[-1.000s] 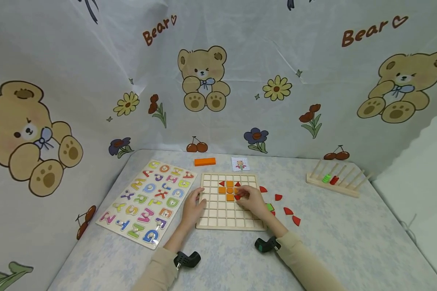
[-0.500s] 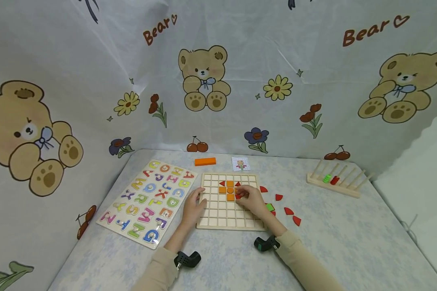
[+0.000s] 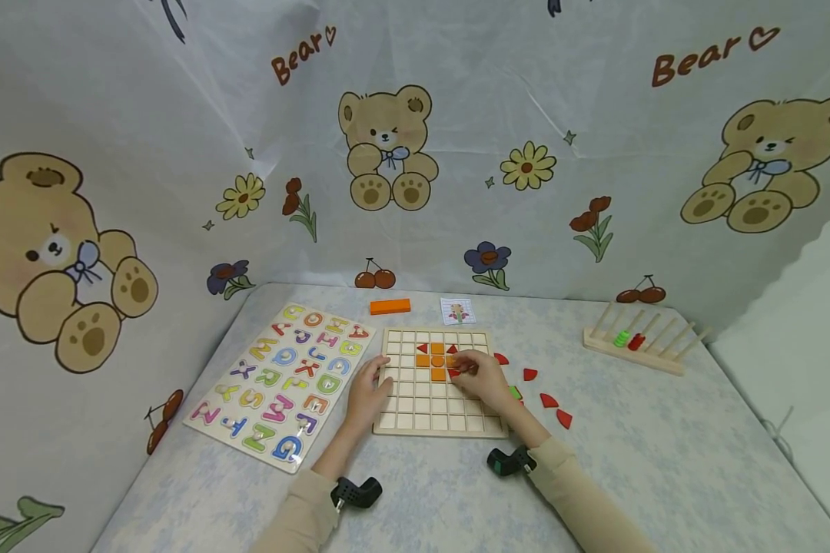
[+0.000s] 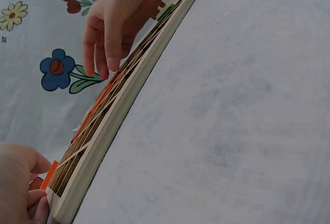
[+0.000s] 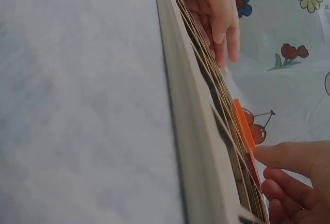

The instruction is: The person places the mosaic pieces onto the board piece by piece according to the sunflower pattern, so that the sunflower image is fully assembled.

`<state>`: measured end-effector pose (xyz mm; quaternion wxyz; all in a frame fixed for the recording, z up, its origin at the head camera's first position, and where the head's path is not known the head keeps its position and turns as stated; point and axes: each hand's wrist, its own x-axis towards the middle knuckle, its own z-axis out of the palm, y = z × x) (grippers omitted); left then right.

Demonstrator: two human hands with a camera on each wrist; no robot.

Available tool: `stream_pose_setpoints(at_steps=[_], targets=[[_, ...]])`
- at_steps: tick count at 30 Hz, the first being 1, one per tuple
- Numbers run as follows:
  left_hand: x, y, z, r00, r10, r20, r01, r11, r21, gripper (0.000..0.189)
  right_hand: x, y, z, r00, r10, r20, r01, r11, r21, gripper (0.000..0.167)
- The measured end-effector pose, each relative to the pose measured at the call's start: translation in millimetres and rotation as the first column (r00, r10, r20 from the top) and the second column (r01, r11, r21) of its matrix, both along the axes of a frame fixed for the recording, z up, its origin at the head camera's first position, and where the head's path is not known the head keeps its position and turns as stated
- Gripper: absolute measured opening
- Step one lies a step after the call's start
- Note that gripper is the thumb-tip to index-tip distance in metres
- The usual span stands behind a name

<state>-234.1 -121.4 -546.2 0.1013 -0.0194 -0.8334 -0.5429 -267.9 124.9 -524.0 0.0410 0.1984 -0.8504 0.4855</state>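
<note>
A wooden grid board (image 3: 404,422) lies on the table. Orange squares (image 3: 437,349) form a cross around an orange round piece (image 3: 437,362). A red fan-shaped piece (image 3: 423,349) and another red piece (image 3: 452,349) sit in upper corners of the cross. My right hand (image 3: 480,378) has its thumb and fingertips around a red piece (image 3: 453,373) low on the board, right of the cross; in the right wrist view the thumb is beside an orange piece (image 5: 243,126). My left hand (image 3: 370,392) grips the board's left edge by thumb and fingers.
Several red fan-shaped pieces (image 3: 549,401) and a green piece (image 3: 515,392) lie right of the board. A letter puzzle (image 3: 277,384) is at left. Behind are an orange block (image 3: 390,306) and a pattern card (image 3: 458,311). A peg rack (image 3: 632,357) stands at far right.
My right hand has shifted slightly right, its fingertips still at the red piece, which has settled flatter beside the cross. The left hand has stayed on the board's edge.
</note>
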Motion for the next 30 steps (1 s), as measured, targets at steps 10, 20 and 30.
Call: stream_pose_setpoints(at_steps=[10, 20, 30], targets=[[0.9, 1.9, 1.9, 1.000, 0.002, 0.013, -0.002, 1.000, 0.006, 0.039, 12.3, 53, 12.4, 0.996, -0.086, 0.022, 0.085, 0.996, 0.032, 0.031], [1.0, 0.1, 1.1, 0.999, 0.015, 0.037, -0.016, 1.000, 0.007, 0.040, 41.9, 124, 7.0, 0.952, -0.296, 0.082, 0.277, 0.943, 0.185, 0.032], [1.5, 1.1, 3.3, 1.000, 0.003, 0.030, -0.004, 1.000, 0.018, 0.039, 58.3, 142, 0.0, 0.952, -0.305, 0.021, 0.294, 0.933, 0.206, 0.038]])
